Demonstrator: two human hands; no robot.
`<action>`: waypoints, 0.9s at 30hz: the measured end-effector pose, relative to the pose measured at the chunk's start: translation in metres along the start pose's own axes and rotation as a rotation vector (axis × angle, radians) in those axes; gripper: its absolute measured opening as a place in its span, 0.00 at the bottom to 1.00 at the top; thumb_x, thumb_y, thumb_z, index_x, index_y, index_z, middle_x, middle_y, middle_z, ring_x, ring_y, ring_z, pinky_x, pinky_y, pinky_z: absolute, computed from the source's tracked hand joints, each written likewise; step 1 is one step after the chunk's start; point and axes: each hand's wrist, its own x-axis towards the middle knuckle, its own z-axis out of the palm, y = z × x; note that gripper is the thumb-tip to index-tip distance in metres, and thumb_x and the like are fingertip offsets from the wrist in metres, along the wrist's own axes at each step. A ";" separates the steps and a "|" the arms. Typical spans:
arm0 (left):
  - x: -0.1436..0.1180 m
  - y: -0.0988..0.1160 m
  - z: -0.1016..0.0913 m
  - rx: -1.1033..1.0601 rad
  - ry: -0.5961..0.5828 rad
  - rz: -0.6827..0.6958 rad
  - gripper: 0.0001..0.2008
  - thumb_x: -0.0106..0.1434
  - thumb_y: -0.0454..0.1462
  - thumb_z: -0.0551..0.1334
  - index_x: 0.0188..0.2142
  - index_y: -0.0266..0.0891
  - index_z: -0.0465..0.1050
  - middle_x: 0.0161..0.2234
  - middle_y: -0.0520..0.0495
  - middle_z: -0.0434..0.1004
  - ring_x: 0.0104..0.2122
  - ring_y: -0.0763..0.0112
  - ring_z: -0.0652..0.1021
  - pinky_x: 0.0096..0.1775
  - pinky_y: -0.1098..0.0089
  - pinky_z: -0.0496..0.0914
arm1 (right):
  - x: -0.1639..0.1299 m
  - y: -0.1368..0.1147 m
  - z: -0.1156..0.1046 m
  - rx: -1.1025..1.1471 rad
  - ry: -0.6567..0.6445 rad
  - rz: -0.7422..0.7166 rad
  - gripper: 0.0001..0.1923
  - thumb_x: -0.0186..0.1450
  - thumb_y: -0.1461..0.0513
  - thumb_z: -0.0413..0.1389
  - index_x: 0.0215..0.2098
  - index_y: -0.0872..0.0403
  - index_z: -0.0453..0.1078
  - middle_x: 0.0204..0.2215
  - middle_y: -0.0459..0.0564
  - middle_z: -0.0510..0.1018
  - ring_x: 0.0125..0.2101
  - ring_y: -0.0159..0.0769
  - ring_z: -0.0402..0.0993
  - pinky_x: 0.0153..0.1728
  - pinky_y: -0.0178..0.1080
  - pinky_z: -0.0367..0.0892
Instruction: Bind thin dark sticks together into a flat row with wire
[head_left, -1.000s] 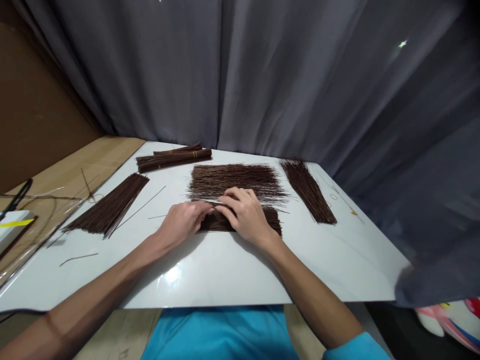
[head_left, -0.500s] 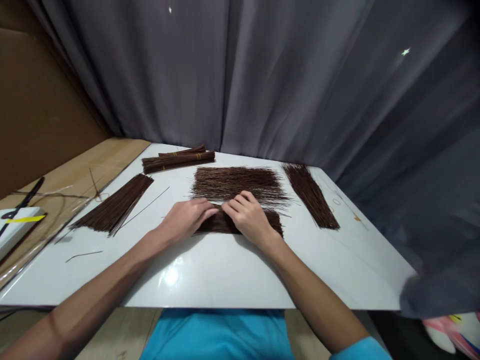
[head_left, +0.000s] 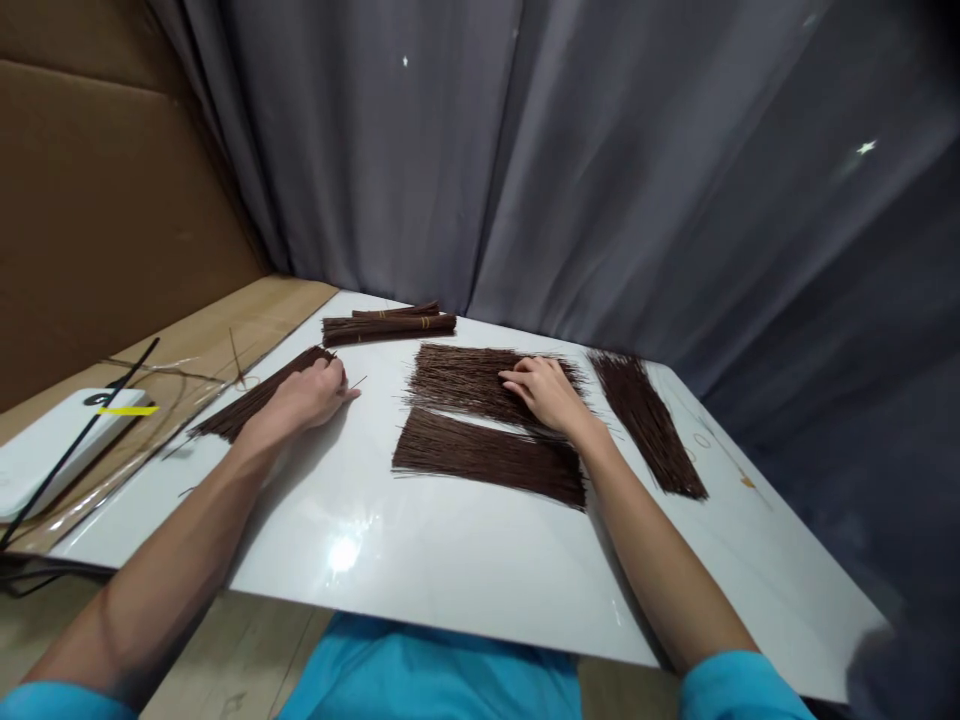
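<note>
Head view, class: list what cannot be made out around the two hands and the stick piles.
- Left hand: its fingers hide whether it grips a stick of the left pile.
- Right hand: its palm hides the sticks of the far pile beneath.
- Tied bundles: stick count too small.

Makeshift craft workspace, grey curtain (head_left: 465, 150), stick piles (head_left: 487, 455)

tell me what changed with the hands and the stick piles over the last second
Both hands left the near pile of sticks, where they had met. The left hand went out left to the slanted pile, with a thin stick at its fingertips; the right hand moved up onto the spread pile behind. The tied bundles, the right-hand pile and the white board stayed put.
</note>
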 end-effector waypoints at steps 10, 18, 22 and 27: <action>-0.011 0.019 0.006 0.194 -0.043 0.106 0.17 0.71 0.28 0.49 0.50 0.27 0.75 0.45 0.25 0.80 0.39 0.48 0.81 0.41 0.57 0.67 | -0.041 -0.071 -0.018 0.079 -0.071 -0.076 0.14 0.80 0.59 0.52 0.50 0.52 0.81 0.43 0.53 0.82 0.43 0.42 0.73 0.48 0.43 0.62; -0.014 0.025 0.008 0.177 0.001 0.127 0.14 0.71 0.31 0.51 0.51 0.30 0.71 0.41 0.28 0.80 0.37 0.49 0.81 0.38 0.59 0.65 | -0.046 -0.085 -0.004 -0.041 -0.102 -0.038 0.11 0.79 0.62 0.54 0.41 0.53 0.78 0.40 0.53 0.82 0.41 0.42 0.74 0.44 0.42 0.61; -0.011 0.028 0.001 -0.040 0.018 0.150 0.11 0.71 0.36 0.54 0.50 0.36 0.69 0.35 0.36 0.79 0.30 0.55 0.78 0.32 0.63 0.61 | -0.047 -0.086 -0.014 -0.047 -0.057 -0.008 0.10 0.79 0.64 0.52 0.42 0.53 0.75 0.40 0.55 0.82 0.40 0.43 0.74 0.44 0.42 0.61; -0.012 0.056 -0.011 -0.519 0.077 0.207 0.09 0.75 0.43 0.55 0.45 0.42 0.68 0.29 0.48 0.75 0.26 0.66 0.72 0.30 0.68 0.62 | -0.052 -0.080 -0.037 0.206 -0.083 0.098 0.08 0.80 0.64 0.50 0.48 0.50 0.72 0.36 0.48 0.82 0.33 0.38 0.74 0.36 0.37 0.59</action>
